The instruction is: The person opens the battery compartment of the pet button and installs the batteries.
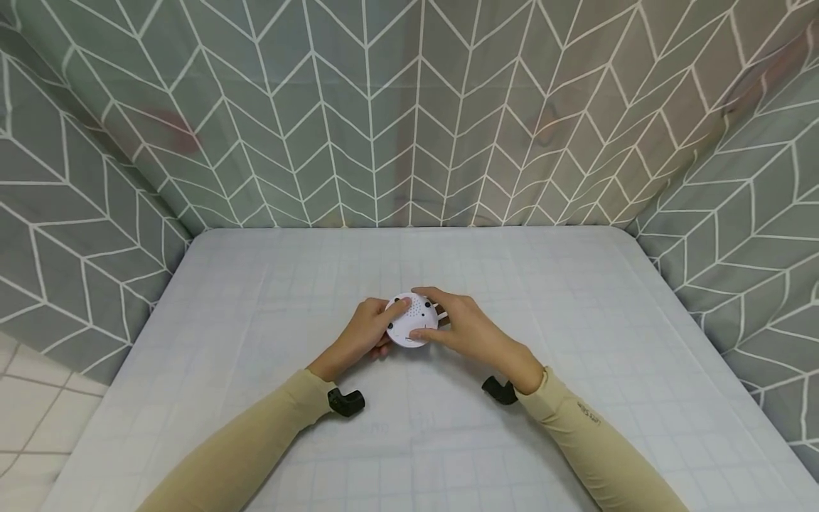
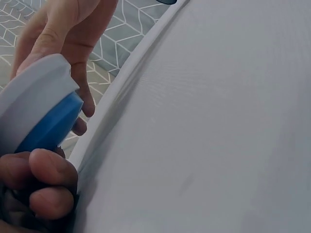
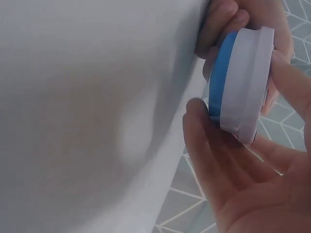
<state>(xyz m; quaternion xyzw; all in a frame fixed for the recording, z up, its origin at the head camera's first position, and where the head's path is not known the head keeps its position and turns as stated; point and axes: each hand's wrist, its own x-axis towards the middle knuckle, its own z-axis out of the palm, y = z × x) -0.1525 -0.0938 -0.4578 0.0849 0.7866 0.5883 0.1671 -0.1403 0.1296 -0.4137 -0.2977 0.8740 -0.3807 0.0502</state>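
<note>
Both hands hold a round white device [image 1: 414, 316] above the table, near its middle. Its upward face has a cluster of small holes and several dark round spots. In the wrist views its side is a white rim [image 3: 245, 80], with a blue underside [image 2: 51, 124] below. The left hand [image 1: 366, 326] grips the left edge, thumb on the face and fingers curled beneath. At the right edge, the right hand [image 1: 472, 328] pinches the device between thumb and fingers. Small white bars [image 1: 441, 315] show beside the right fingers; what they belong to is unclear.
A white cloth with a faint grid covers the table [image 1: 307, 270]. Grey curtains [image 1: 397, 114] with white zigzag lines hang behind and at both sides. Dark wrist mounts [image 1: 346, 402] sit at both sleeves. Tiled floor [image 1: 38, 405] shows at the left.
</note>
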